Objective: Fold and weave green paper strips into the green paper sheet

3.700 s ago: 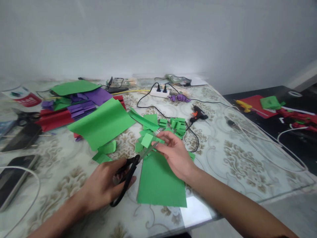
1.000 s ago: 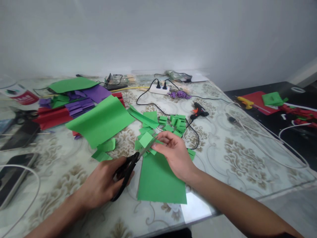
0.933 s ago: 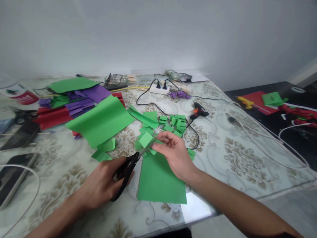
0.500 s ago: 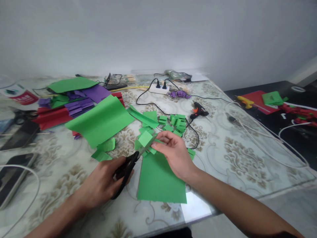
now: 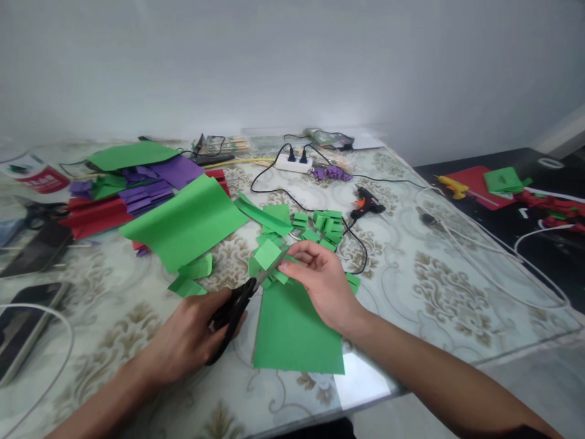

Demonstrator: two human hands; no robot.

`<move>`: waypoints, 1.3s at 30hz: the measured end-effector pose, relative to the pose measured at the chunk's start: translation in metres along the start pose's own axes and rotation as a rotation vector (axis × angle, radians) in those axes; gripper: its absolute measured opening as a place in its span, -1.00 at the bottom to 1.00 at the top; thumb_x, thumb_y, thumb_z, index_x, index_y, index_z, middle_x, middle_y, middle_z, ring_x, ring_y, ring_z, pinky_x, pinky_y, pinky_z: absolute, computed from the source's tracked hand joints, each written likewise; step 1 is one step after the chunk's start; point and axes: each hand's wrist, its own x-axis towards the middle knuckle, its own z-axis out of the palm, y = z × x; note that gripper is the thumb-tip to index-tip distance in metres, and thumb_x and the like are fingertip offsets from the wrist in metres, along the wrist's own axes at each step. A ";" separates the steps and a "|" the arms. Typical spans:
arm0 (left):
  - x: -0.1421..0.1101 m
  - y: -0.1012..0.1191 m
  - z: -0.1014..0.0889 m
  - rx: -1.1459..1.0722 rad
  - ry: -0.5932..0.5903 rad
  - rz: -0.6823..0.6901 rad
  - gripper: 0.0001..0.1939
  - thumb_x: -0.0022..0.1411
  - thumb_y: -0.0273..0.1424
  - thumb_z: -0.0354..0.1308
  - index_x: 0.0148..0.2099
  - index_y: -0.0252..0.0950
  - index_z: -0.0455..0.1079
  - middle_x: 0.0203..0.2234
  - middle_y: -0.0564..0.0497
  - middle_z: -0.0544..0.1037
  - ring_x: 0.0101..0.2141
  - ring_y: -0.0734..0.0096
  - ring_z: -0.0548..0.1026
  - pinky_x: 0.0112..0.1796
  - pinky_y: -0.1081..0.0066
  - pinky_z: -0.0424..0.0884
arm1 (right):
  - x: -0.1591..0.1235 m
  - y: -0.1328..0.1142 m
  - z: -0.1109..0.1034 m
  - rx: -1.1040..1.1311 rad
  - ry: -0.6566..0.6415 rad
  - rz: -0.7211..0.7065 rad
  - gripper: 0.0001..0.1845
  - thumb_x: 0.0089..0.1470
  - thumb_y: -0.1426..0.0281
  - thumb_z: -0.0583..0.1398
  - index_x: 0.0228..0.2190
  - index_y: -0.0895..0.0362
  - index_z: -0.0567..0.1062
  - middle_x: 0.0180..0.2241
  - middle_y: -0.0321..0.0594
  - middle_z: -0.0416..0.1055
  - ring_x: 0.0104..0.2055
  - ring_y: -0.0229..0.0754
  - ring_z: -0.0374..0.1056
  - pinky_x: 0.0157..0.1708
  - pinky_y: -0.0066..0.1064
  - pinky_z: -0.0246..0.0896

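My left hand (image 5: 194, 332) is closed round the handles of black scissors (image 5: 235, 311). Their blades point up and right, at a small green paper piece (image 5: 268, 254). My right hand (image 5: 322, 283) pinches green paper between thumb and fingers, right beside the blades. Below both hands a larger green sheet (image 5: 299, 335) lies flat on the table. Small folded green pieces (image 5: 329, 227) are heaped just beyond my right hand. A curved green sheet (image 5: 187, 219) and a few green scraps (image 5: 192, 274) lie beyond my left hand.
A black glue gun (image 5: 367, 204) lies to the right, its cord near my right hand. Behind it are a white power strip (image 5: 294, 163) and purple paper pieces (image 5: 332, 174). Phones (image 5: 31, 317), other scissors (image 5: 41, 212) and a cup (image 5: 36, 175) stand or lie at the left.
Almost nothing differs. My left hand, the scissors and the small green piece have shifted very slightly; both hands keep their hold.
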 end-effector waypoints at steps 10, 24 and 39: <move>0.001 0.000 -0.001 0.002 -0.009 -0.015 -0.79 0.38 -0.32 0.05 -0.32 -0.23 0.39 -0.60 0.08 0.52 -0.63 0.44 0.40 -0.57 0.47 0.26 | 0.001 0.001 -0.001 -0.008 0.009 0.003 -0.71 -0.19 0.36 0.54 -0.40 0.07 0.61 -0.42 -0.36 0.48 -0.33 -0.25 0.37 -0.25 -0.40 0.30; -0.003 -0.005 0.005 0.009 -0.046 -0.093 -0.75 0.35 -0.33 0.07 -0.40 -0.23 0.37 -0.64 0.11 0.42 -0.62 0.46 0.32 -0.58 0.48 0.17 | 0.003 0.000 -0.001 -0.006 0.033 0.035 -0.67 -0.20 0.32 0.56 -0.39 0.09 0.59 -0.44 -0.39 0.45 -0.34 -0.26 0.36 -0.29 -0.42 0.26; 0.008 -0.035 -0.006 0.286 0.290 -0.340 -0.62 0.38 -0.05 0.12 -0.06 -0.22 0.55 -0.25 -0.09 0.71 -0.29 0.07 0.66 -0.29 0.32 0.44 | 0.003 0.009 -0.005 -0.159 -0.098 0.209 -0.45 -0.30 0.41 0.58 -0.17 0.03 0.65 -0.04 -0.21 0.50 0.00 -0.07 0.47 0.02 -0.21 0.39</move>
